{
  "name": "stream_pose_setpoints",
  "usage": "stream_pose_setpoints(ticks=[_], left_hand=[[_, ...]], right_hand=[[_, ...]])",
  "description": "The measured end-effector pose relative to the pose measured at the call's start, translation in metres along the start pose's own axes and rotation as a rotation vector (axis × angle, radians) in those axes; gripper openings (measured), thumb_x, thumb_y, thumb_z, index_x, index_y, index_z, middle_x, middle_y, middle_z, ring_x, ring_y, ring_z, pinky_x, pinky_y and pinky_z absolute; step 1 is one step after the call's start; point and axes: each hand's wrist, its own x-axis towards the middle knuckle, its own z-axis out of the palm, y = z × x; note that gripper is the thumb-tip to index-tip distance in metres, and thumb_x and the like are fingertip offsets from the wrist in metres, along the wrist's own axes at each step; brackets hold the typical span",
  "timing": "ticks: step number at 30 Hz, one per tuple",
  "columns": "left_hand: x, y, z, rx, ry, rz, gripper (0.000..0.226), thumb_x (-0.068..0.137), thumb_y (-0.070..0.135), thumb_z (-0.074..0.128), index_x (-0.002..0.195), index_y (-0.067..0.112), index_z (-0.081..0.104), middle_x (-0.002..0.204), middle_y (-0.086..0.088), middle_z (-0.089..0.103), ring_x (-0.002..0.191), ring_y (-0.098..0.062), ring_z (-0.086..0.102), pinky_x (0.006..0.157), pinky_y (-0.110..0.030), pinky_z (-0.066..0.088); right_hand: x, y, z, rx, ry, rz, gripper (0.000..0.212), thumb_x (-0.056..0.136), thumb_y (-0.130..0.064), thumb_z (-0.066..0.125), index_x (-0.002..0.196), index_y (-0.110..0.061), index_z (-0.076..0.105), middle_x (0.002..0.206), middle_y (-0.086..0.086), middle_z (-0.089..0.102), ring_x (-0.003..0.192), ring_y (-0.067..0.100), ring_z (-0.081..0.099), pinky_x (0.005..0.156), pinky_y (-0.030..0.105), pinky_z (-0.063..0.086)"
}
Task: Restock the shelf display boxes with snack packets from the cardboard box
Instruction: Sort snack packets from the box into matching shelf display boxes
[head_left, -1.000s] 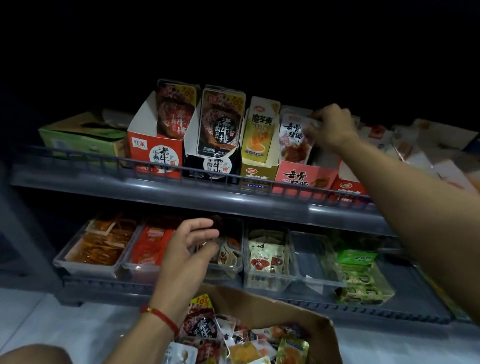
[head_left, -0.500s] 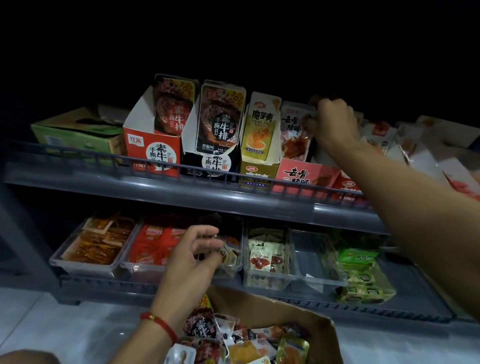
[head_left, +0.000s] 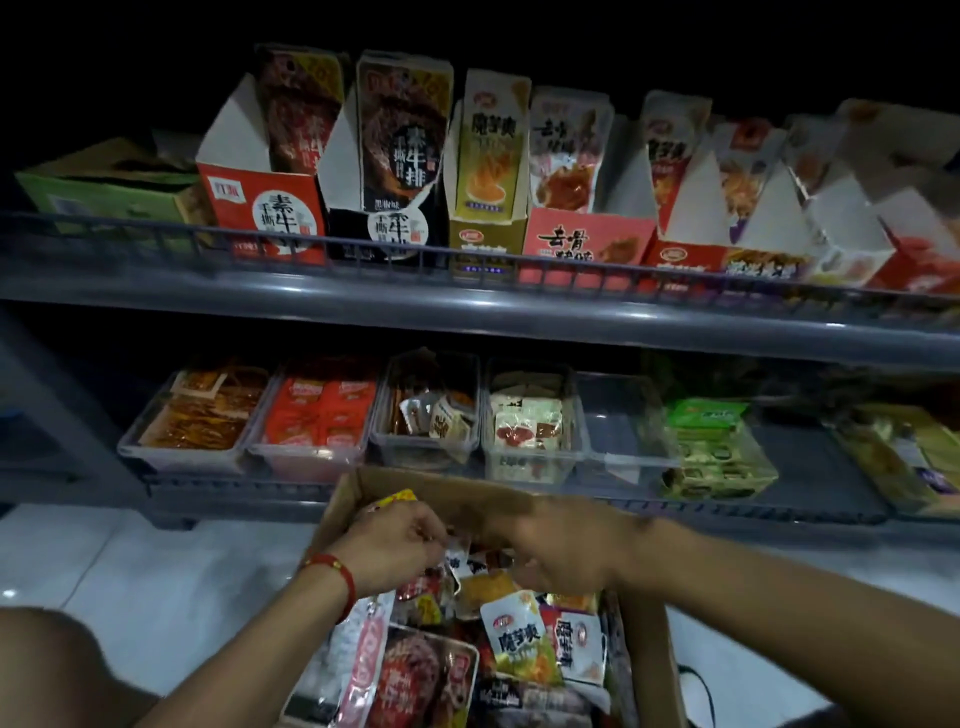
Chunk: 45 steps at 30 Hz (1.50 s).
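Note:
The open cardboard box (head_left: 467, 488) stands below the shelves, full of mixed snack packets, among them a white-and-yellow packet (head_left: 519, 634) and a large dark red packet (head_left: 415, 680). My left hand (head_left: 400, 545), with a red bracelet at the wrist, is inside the box and pinches a small packet (head_left: 458, 552) between curled fingers. My right hand (head_left: 561, 551) reaches into the box beside it, blurred, its fingertips down among the packets. On the upper shelf stand the display boxes: red (head_left: 275, 208), black (head_left: 395, 228), yellow (head_left: 483, 244), pink (head_left: 587, 244).
A grey rail (head_left: 363, 260) runs along the upper shelf's front. The lower shelf carries clear trays of packets (head_left: 192, 415), one of which, a clear tray (head_left: 623, 431), looks almost bare. A green carton (head_left: 104, 187) sits at upper left. White floor (head_left: 156, 571) lies left of the box.
My right hand left the upper shelf's pink display box and came down into the cardboard box. My left hand dropped from the lower shelf trays into the box. The view tilted down.

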Motion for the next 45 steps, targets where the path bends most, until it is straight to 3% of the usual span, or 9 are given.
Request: stream_pose_setpoints(ticks=[4,13,18,24,27,32,36,41,45], left_hand=[[-0.001,-0.013,0.024,0.105,-0.119,-0.033,0.008,0.095,0.018,0.061,0.094,0.024,0.066,0.071,0.009,0.058,0.053,-0.004,0.049,0.049,-0.015,0.040],[-0.005,-0.020,0.040,0.139,-0.259,-0.028,0.022,0.100,0.014,0.057,0.121,0.014,0.064,0.075,0.000,0.056,0.054,-0.009,0.048,0.046,-0.012,0.040],[0.002,-0.028,0.037,0.141,-0.236,-0.037,0.019,0.097,0.021,0.061,0.115,0.021,0.065,0.083,-0.004,0.065,0.054,-0.010,0.053,0.048,-0.017,0.042],[0.008,-0.028,0.034,0.146,-0.185,-0.014,0.019,0.098,0.022,0.060,0.116,0.022,0.068,0.088,0.006,0.065,0.063,-0.005,0.055,0.049,-0.008,0.040],[0.011,-0.026,0.033,0.108,-0.201,-0.025,0.012,0.099,0.023,0.060,0.109,0.025,0.066,0.088,-0.005,0.065,0.068,-0.019,0.055,0.059,-0.023,0.046],[0.009,-0.017,0.034,0.186,-0.192,0.002,0.019,0.099,0.029,0.060,0.118,0.026,0.064,0.106,-0.006,0.071,0.082,-0.018,0.065,0.077,-0.030,0.055],[0.003,-0.015,0.037,0.244,-0.213,-0.015,0.022,0.097,0.034,0.061,0.119,0.030,0.064,0.113,-0.003,0.070,0.102,-0.024,0.070,0.090,-0.042,0.058],[-0.002,-0.013,0.035,0.240,-0.198,-0.021,0.019,0.099,0.032,0.060,0.118,0.029,0.063,0.109,-0.003,0.070,0.100,-0.027,0.070,0.089,-0.042,0.058],[-0.004,-0.017,0.031,0.210,-0.170,-0.027,0.022,0.100,0.028,0.060,0.121,0.024,0.064,0.100,0.006,0.064,0.080,-0.011,0.060,0.069,-0.022,0.051]], right_hand=[[0.021,0.006,0.084,0.025,-0.169,0.114,0.066,0.099,-0.045,0.060,0.151,-0.012,0.036,0.151,0.018,0.045,0.130,0.039,0.050,0.102,0.046,0.047],[0.059,0.015,0.152,0.155,-0.186,0.149,0.103,0.088,-0.061,0.067,0.161,-0.014,0.013,0.169,0.013,0.012,0.153,0.034,0.021,0.122,0.047,0.027],[0.061,0.013,0.155,0.293,-0.138,0.226,0.075,0.087,-0.045,0.076,0.148,-0.022,0.039,0.144,0.012,0.054,0.130,0.033,0.052,0.100,0.039,0.045],[0.055,0.021,0.160,0.405,0.064,0.349,0.063,0.082,-0.040,0.082,0.138,-0.025,0.059,0.132,0.005,0.065,0.121,0.027,0.060,0.093,0.034,0.050],[0.049,0.023,0.163,0.381,0.099,0.339,0.045,0.084,-0.037,0.080,0.124,-0.019,0.067,0.123,0.008,0.068,0.112,0.028,0.064,0.079,0.032,0.051],[0.049,0.022,0.164,0.275,0.023,0.232,0.088,0.081,-0.042,0.082,0.153,-0.019,0.037,0.158,0.007,0.031,0.145,0.029,0.032,0.117,0.040,0.035],[0.057,0.020,0.170,0.192,-0.131,0.156,0.119,0.078,-0.055,0.080,0.163,-0.016,0.007,0.171,0.006,0.004,0.157,0.025,0.008,0.126,0.041,0.017],[0.064,0.018,0.164,0.326,-0.187,0.207,0.112,0.076,-0.047,0.085,0.160,-0.022,0.016,0.164,0.009,0.029,0.149,0.030,0.030,0.121,0.042,0.030],[0.063,0.013,0.165,0.309,-0.014,0.266,0.077,0.080,-0.036,0.084,0.145,-0.019,0.046,0.142,0.010,0.057,0.126,0.030,0.055,0.102,0.037,0.048]])
